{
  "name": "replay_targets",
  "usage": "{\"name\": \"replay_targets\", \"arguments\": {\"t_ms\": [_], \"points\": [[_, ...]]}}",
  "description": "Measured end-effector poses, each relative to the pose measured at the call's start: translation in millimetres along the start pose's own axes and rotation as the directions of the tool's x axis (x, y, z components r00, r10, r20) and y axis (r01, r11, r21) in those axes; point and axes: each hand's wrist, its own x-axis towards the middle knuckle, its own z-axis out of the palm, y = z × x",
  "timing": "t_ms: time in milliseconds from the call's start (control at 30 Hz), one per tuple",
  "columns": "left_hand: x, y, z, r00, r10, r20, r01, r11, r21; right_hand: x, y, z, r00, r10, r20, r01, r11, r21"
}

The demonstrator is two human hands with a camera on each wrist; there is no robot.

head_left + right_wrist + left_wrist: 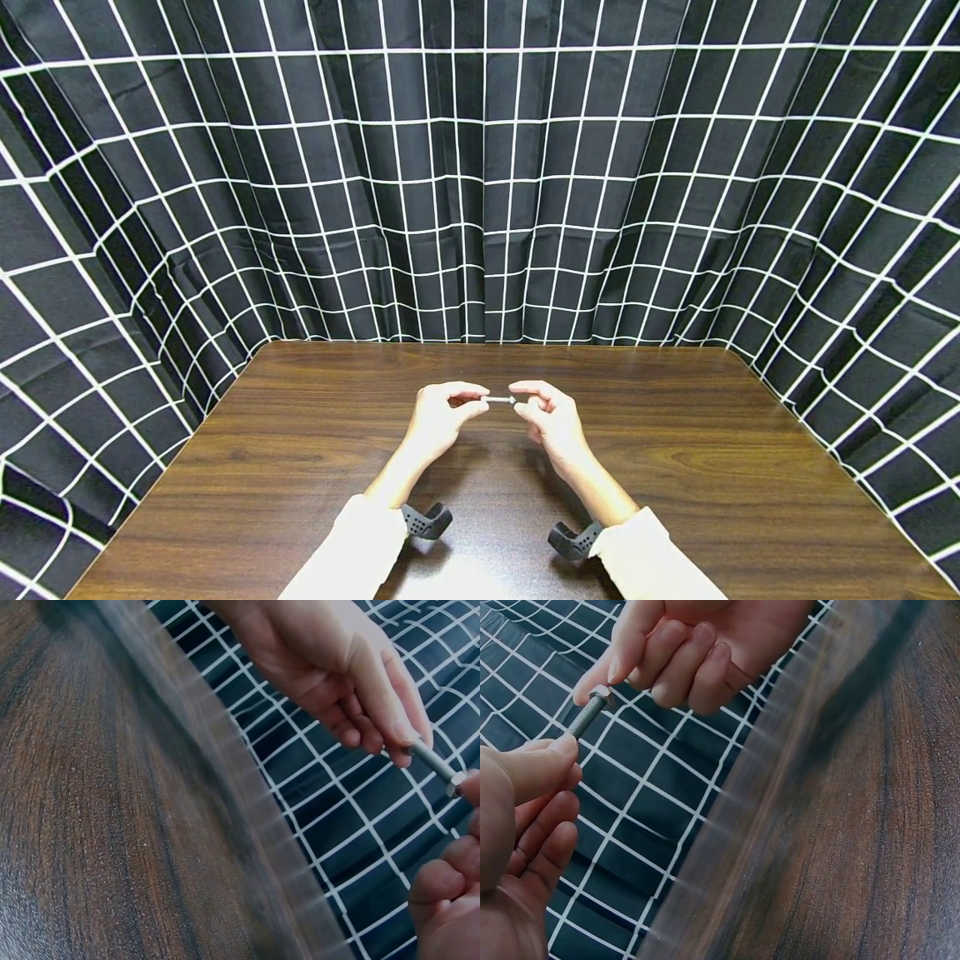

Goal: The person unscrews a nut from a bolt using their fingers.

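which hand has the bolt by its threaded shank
The left hand: its thumb and fingers pinch the bolt by its threaded shank, while the right hand is at the hex end.

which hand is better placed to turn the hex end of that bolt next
Right, most likely: the right hand is at the hex end, while the left hand pinches the bolt near its other end, so seems better suited to steadying it.

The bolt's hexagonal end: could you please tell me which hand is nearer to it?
Right. The right hand has its fingertips close beside the hexagonal end; the left hand pinches the bolt at its opposite end.
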Motion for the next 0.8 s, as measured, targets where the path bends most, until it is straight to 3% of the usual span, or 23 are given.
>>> {"name": "replay_targets", "arguments": {"t_ms": [167, 333, 533, 800], "points": [[-0.1, 0.0, 0.2, 1.000, -0.006, 0.004, 0.006, 1.000, -0.001, 0.1, -0.1, 2.4, 0.998, -0.001, -0.068, -0.002, 0.999, -0.041], [-0.6, 0.3, 0.6, 1.000, -0.006, 0.000, 0.006, 1.000, -0.002, 0.5, 1.2, 4.3, 0.991, 0.037, -0.131, -0.054, 0.989, -0.135], [-0.4, -1.1, 1.1, 1.000, 0.006, 0.003, -0.006, 1.000, -0.016, 1.0, 2.2, 4.7, 0.988, 0.081, -0.133, -0.108, 0.972, -0.210], [0.2, -0.3, 1.0, 1.000, -0.007, -0.003, 0.007, 1.000, -0.008, 1.9, -1.2, 2.8, 0.983, 0.156, -0.097, -0.171, 0.969, -0.180]]}}
